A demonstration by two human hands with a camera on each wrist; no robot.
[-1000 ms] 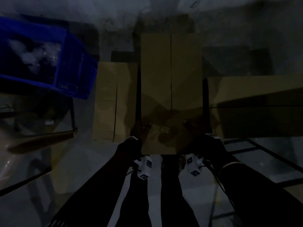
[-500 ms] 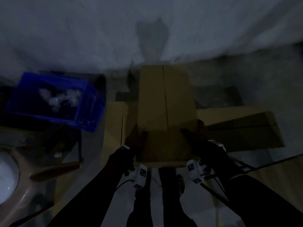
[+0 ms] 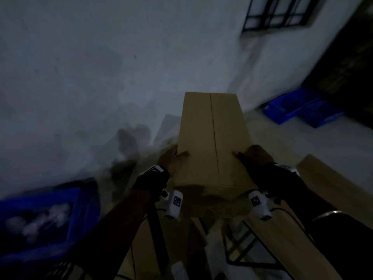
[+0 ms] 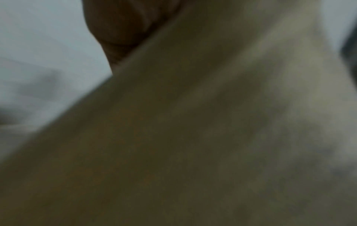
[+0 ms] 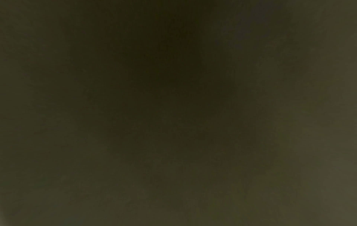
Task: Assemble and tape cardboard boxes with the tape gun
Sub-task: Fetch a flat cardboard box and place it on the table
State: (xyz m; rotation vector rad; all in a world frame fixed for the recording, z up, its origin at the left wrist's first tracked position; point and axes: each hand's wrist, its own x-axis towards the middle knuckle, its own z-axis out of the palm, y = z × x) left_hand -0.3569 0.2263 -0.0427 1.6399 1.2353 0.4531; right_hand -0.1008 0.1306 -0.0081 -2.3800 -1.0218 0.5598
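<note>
Two hands: both hold one cardboard box [image 3: 212, 138] up in front of the person, clear of the floor [image 3: 282, 142].
Box shape: long and narrow, plain brown, its far end pointing away from the person toward the pale wall [image 3: 101, 67].
Box top: two flaps lie closed and meet along a thin seam running the length of the box; whether the seam carries tape cannot be told in the dim light.
Box near end: in shadow, details unclear.
Left hand [image 3: 171, 158]: pressed against the left side of the box, thumb curled over the top edge; the left wrist view shows only blurred cardboard and part of the hand.
Right hand [image 3: 256, 156]: grips the right side, thumb lying on the top face; the right wrist view is dark and shows only brown.
Wrists: dark straps with white camera units below.
Left foreground: blue crate [image 3: 40, 223] with pale contents, blurred.
Far right: more blue crates [image 3: 298, 110] on the floor by the wall.
Right foreground: flat cardboard [image 3: 331, 182] lying below the box.
Upper right: dark-framed window [image 3: 282, 13].
</note>
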